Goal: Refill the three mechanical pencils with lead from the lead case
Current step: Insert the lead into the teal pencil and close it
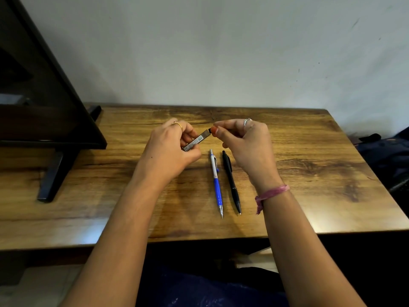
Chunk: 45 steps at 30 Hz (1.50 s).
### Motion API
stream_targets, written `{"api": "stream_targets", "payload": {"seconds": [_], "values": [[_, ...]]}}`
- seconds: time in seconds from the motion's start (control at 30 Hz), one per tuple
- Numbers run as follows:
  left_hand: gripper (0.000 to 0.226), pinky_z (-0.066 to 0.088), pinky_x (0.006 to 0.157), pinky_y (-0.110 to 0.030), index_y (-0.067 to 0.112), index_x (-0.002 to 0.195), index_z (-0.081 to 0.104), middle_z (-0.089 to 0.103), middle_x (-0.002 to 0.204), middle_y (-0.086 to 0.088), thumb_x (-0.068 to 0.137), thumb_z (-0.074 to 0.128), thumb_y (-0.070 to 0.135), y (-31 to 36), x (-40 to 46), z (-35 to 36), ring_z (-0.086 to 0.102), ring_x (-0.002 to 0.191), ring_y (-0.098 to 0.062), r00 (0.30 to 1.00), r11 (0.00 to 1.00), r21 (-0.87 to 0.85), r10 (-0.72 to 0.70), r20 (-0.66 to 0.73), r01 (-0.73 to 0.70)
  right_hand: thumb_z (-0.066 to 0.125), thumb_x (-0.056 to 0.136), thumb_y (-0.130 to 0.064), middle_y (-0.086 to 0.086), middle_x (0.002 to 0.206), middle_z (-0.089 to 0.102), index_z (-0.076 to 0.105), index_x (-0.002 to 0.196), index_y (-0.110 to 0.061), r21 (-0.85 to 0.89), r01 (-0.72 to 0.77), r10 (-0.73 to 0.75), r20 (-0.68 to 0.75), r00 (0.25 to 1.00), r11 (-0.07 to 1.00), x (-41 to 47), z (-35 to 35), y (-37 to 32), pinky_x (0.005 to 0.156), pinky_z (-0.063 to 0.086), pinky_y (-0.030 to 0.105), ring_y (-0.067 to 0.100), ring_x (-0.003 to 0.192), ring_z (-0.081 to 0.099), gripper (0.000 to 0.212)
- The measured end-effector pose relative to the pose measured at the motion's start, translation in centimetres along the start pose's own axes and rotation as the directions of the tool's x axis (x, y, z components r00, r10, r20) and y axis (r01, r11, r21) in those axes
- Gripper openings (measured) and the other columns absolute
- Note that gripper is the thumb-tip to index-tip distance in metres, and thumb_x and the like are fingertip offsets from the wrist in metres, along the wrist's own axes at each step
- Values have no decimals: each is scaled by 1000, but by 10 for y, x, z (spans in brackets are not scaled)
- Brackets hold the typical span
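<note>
My left hand [174, 149] grips a slim lead case [196, 140] above the wooden table [309, 165], tilted with its open end up and to the right. My right hand [241, 142] pinches at that end with thumb and forefinger; whether a lead is between them cannot be seen. Two mechanical pencils lie side by side on the table below my hands, tips toward me: a blue and silver one [217, 185] and a black one [231, 180]. A third pencil is not visible.
A dark monitor [44, 96] on a black stand [52, 176] fills the table's left back corner. A pale wall runs behind the table. Dark bags or cloth [385, 156] sit off the right edge. The table's front edge is near my lap.
</note>
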State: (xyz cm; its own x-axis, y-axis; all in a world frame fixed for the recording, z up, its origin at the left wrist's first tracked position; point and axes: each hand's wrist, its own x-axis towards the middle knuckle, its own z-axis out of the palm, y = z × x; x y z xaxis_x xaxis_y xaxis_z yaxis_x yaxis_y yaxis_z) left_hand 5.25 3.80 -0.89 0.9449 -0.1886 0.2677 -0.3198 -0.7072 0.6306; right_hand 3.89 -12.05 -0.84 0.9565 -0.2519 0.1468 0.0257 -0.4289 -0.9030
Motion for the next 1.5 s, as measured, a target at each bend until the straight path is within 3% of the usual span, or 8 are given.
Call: {"api": "stream_targets", "payload": {"seconds": [0.37,0.63,0.77,0.97,1.17,1.33,1.5], "values": [[18,37,63,2,22,90,64,47,81,18,75,72,18,1,-1,-1,50,70,5,998,997,54,58,-15,-57,74,85,-22,-14,78,71,76,95,-25,-35,42,-41,45,998,998,0,-2,-1,72,55,19,-6,70,62,11],[20,36,56,-8,25,85,64,49,77,17,72,77,19,-4,-2,-1,51,66,2,1000,998,64,12,-28,-10,63,93,-16,-9,87,69,73,108,-27,-64,76,-62,206,977,995,-2,-3,-2,69,50,20,5,77,58,21],[17,40,56,-5,23,85,67,56,76,16,71,76,20,-7,-3,2,55,65,3,998,998,13,-55,-29,55,57,95,-9,-18,92,68,71,113,-26,-30,71,-60,271,961,997,0,-5,1,67,46,6,-11,75,58,29],[17,42,56,-11,26,81,64,61,73,16,70,77,22,-5,-7,5,58,66,3,983,982,-43,-183,26,184,61,93,-9,-11,95,70,69,105,-33,45,22,-29,150,988,999,8,-25,7,65,49,12,-3,67,59,28],[13,48,61,-25,22,77,70,66,75,6,70,79,27,-10,-11,11,61,72,-8,895,915,64,-404,189,399,65,90,-12,-13,87,71,69,88,-34,32,-64,63,37,997,997,13,-54,19,59,47,10,-3,67,60,22],[12,37,54,-26,18,76,71,66,80,1,75,77,28,-9,-14,17,58,74,-10,793,856,140,-515,327,498,63,92,-13,-8,94,69,69,99,-29,-39,-113,114,27,993,993,12,-68,28,60,45,14,1,75,60,18],[15,37,53,-27,16,80,71,66,79,1,76,76,30,-8,-13,17,58,72,-10,755,836,145,-543,369,530,61,93,-11,-7,98,67,68,100,-27,-85,-150,152,25,988,985,12,-76,34,67,47,20,6,82,60,19]]}}
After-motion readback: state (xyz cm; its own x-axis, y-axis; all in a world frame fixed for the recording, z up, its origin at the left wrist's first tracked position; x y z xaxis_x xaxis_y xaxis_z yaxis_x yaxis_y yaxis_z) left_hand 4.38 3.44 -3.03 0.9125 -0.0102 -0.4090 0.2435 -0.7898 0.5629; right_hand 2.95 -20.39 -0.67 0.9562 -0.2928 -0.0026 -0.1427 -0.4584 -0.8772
